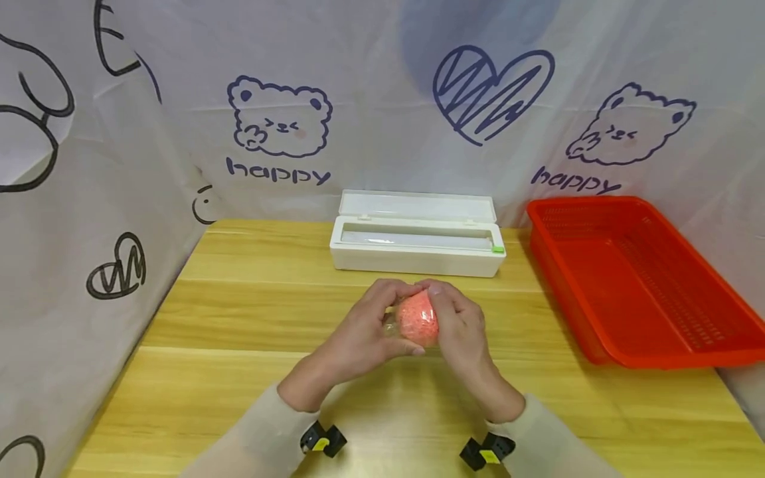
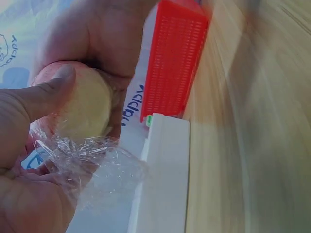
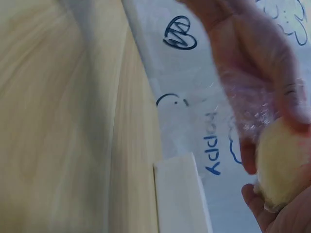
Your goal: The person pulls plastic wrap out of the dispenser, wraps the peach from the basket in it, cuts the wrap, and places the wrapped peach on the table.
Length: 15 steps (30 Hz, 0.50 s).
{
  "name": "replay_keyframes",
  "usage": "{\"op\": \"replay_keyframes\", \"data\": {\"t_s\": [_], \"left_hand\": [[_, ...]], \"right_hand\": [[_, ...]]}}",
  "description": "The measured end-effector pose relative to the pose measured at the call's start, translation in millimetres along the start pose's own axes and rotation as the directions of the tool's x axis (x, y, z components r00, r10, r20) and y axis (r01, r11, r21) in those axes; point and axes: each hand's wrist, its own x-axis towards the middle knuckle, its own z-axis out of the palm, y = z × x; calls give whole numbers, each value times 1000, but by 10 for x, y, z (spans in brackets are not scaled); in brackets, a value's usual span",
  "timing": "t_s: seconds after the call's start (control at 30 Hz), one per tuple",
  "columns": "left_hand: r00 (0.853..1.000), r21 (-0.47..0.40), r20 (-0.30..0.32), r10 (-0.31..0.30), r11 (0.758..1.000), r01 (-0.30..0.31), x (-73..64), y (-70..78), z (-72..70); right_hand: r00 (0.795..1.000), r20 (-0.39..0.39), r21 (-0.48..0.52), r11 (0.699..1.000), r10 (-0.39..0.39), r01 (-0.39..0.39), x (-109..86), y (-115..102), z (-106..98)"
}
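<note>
Both hands hold a red-skinned apple point(image 1: 418, 318) with a pale cream underside, wrapped in clear plastic film, above the wooden table. My left hand point(image 1: 364, 332) is at its left, thumb below and fingers above in the head view. From the right, my right hand point(image 1: 463, 328) grips it with the thumb over the red skin. In the left wrist view, loose crinkled film point(image 2: 104, 167) hangs off the apple beside the left palm. The right wrist view shows the pale side point(image 3: 282, 162) between the two hands.
Behind the hands, a white cling film dispenser point(image 1: 418, 257) stands with its lid raised, a roll inside and a green slider at its right end. A red plastic basket point(image 1: 570, 305) is at the right. Printed white cloth point(image 1: 382, 99) hangs behind the table point(image 1: 239, 318).
</note>
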Motion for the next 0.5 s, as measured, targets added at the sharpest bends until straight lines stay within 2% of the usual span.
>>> {"op": "replay_keyframes", "data": {"t_s": [0.1, 0.17, 0.2, 0.27, 0.33, 0.4, 0.5], "left_hand": [[1000, -4, 4, -3, 1000, 3, 4, 26, 2], [1000, -16, 1, -14, 1000, 14, -1, 27, 0], [1000, -31, -4, -22, 999, 22, -3, 27, 0], [999, -69, -17, -43, 997, 42, -10, 25, 2], [998, -112, -35, -59, 992, 54, -11, 25, 13], [996, -150, -48, -69, 987, 62, -3, 32, 35], [994, -201, -57, -95, 976, 82, 2, 43, 72]], "right_hand": [[998, -40, 53, 998, 49, -47, 43, -19, 5], [996, 7, 197, 977, 85, -84, 77, -29, 11], [993, 40, 284, 952, 111, -117, 90, -29, 16], [983, 91, 477, 859, 162, -186, 104, -35, 39], [972, 121, 633, 738, 203, -233, 106, -38, 73], [961, 117, 726, 639, 250, -254, 101, -45, 107], [949, 100, 813, 525, 299, -251, 107, -69, 150]]}}
